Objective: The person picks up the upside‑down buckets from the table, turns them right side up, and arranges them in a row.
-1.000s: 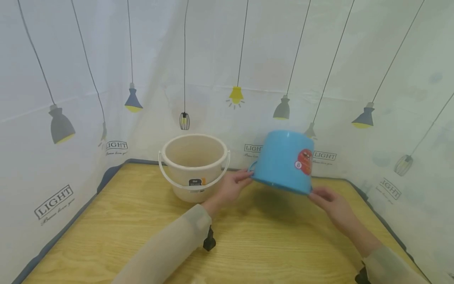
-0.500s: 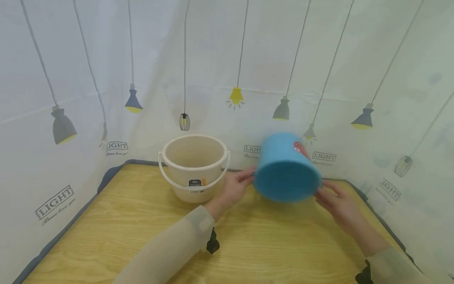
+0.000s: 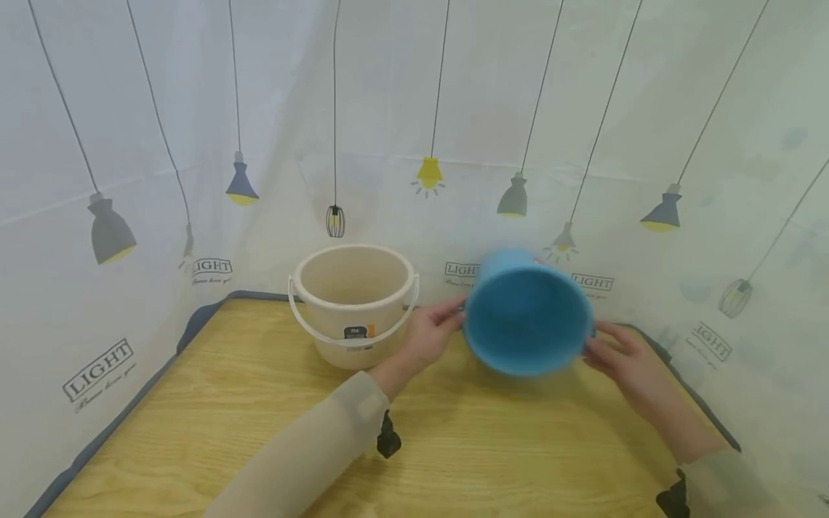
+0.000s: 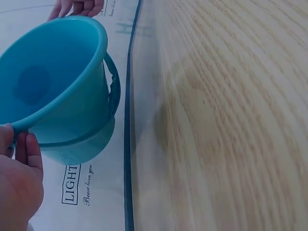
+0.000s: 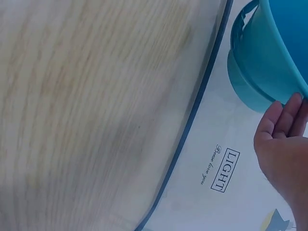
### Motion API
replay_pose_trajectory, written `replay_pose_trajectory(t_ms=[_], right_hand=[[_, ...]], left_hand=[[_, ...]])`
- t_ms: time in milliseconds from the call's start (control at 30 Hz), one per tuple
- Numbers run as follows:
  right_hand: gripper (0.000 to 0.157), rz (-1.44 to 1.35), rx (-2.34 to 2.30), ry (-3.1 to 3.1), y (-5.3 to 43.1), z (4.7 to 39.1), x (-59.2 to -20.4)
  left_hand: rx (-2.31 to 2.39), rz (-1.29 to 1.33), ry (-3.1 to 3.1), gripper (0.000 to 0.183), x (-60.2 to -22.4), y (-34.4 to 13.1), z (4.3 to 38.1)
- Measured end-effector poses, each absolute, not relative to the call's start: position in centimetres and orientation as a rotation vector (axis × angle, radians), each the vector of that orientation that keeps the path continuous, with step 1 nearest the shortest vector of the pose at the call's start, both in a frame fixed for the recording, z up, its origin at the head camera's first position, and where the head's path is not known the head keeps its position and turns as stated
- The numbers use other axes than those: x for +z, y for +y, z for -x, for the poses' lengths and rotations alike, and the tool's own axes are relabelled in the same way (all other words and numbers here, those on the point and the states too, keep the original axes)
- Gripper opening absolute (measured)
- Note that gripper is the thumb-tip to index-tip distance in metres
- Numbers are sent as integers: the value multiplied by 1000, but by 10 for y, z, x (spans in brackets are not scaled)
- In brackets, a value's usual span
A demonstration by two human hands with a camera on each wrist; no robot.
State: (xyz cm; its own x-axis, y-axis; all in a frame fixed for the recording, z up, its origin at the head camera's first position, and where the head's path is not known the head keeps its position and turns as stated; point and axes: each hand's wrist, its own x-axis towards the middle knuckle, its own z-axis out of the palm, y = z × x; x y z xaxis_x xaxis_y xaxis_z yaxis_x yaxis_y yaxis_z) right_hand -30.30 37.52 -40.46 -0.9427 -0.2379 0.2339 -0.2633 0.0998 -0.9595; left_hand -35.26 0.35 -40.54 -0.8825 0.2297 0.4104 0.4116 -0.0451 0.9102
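A blue plastic bucket is held up over the back right of the table, tipped so its mouth faces me. My left hand pinches its rim on the left side, thumb and fingers on either side of the edge. On the opposite side, my right hand grips the rim with its fingers under the edge. In the left wrist view the bucket looks hollow, and its blue handle hangs below. Just left of my left hand stands a cream bucket, upright, its white handle lowered across the front.
The wood-grain table runs back to a white curtain printed with hanging lamps, which closes in the rear and both sides. A dark blue strip follows the table's edge.
The blue bucket was nearly upside down with its base up. Both hands have turned it so that its opening swings up toward me. The cream bucket has stayed put.
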Motion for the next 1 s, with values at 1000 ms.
replay_pose_trajectory(t_ms=[1000], right_hand=[[67, -512, 1516, -2577, 384, 294, -390]], left_hand=[[-1887, 1065, -2366, 85, -378, -29, 348]])
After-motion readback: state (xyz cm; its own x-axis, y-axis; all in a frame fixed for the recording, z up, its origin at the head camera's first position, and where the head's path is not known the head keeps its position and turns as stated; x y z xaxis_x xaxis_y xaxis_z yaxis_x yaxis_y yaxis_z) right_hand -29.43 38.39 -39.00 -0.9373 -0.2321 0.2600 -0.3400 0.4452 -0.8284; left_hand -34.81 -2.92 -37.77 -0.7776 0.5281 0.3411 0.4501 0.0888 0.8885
